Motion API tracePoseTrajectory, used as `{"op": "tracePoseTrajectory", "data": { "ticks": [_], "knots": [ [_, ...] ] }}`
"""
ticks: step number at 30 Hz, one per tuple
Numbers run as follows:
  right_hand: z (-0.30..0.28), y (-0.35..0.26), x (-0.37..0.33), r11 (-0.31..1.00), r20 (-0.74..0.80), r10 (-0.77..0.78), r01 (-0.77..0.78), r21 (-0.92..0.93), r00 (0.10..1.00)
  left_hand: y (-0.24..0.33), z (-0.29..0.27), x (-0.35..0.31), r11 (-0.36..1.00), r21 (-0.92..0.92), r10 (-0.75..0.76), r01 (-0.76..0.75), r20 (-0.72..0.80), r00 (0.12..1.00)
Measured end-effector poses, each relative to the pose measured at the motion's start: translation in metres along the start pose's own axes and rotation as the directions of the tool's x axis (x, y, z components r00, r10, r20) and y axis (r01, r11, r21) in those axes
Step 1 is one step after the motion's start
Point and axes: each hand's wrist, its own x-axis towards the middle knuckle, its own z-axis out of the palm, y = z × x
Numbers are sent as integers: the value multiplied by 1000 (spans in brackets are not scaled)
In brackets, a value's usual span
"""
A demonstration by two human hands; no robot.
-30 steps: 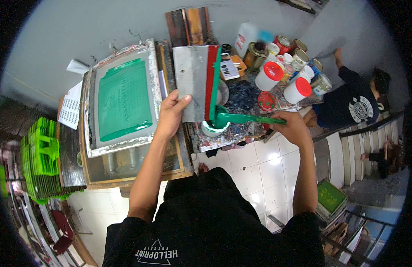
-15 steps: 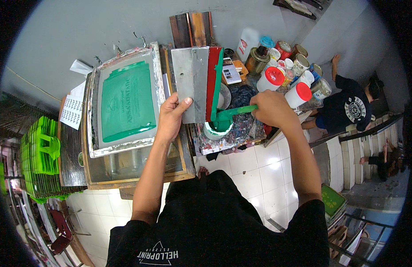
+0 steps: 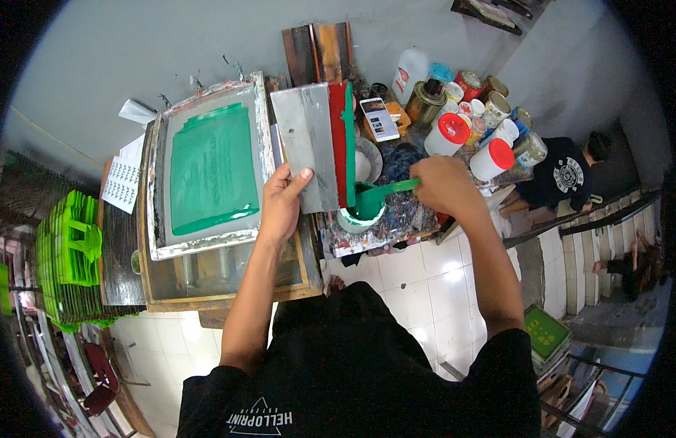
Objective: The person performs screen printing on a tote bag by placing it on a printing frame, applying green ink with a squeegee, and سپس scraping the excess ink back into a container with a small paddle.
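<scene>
My left hand [image 3: 282, 201] is closed round the grey plate-like holder of a squeegee [image 3: 306, 146], thumb on its face. The squeegee's red blade carries a strip of green ink along its right edge. In my right hand [image 3: 447, 184] is the green-coated handle of a spatula [image 3: 391, 187]. Its broad end, thick with green ink, is over the mouth of a white ink tub [image 3: 361, 220], close to the lower end of the blade. To the left lies a printing screen [image 3: 157, 212] in a whitish, stained frame. A green ink layer [image 3: 214, 169] covers most of its mesh.
Paint cans [image 3: 424, 106] and red-lidded white jars [image 3: 491, 159] crowd the bench at the right, near a phone [image 3: 380, 119]. Bright green pieces [image 3: 79, 248] stack at far left. Another person [image 3: 561, 175] is by the stairs at right.
The squeegee has shifted left and slightly down in my left hand. The spatula still reaches over the tub. The other person at right has moved a little, lowering an arm from the wall.
</scene>
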Motion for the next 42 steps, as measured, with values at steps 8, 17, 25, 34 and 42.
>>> {"op": "tracePoseTrajectory", "data": {
  "ticks": [8, 17, 25, 34, 42],
  "knots": [
    [10, 54, -53, 924, -68, 115, -82, 373, 991, -6, -9, 13, 992, -98, -89, 83, -63, 994],
    [46, 67, -85, 563, 89, 256, -223, 796, 963, -20, -6, 17, 964, -182, -202, 195, -23, 979],
    [62, 66, -87, 434, -5, 253, -109, 894, 967, -10, 4, 14, 938, -221, -276, 269, -2, 961],
    [65, 6, -57, 215, -231, 233, 181, 960, 945, 36, 12, 9, 911, -322, -267, 256, 12, 964],
    [60, -113, 26, -40, -461, 237, 483, 875, 855, 109, -28, 6, 916, -396, -105, 61, -90, 990]
  ]
}}
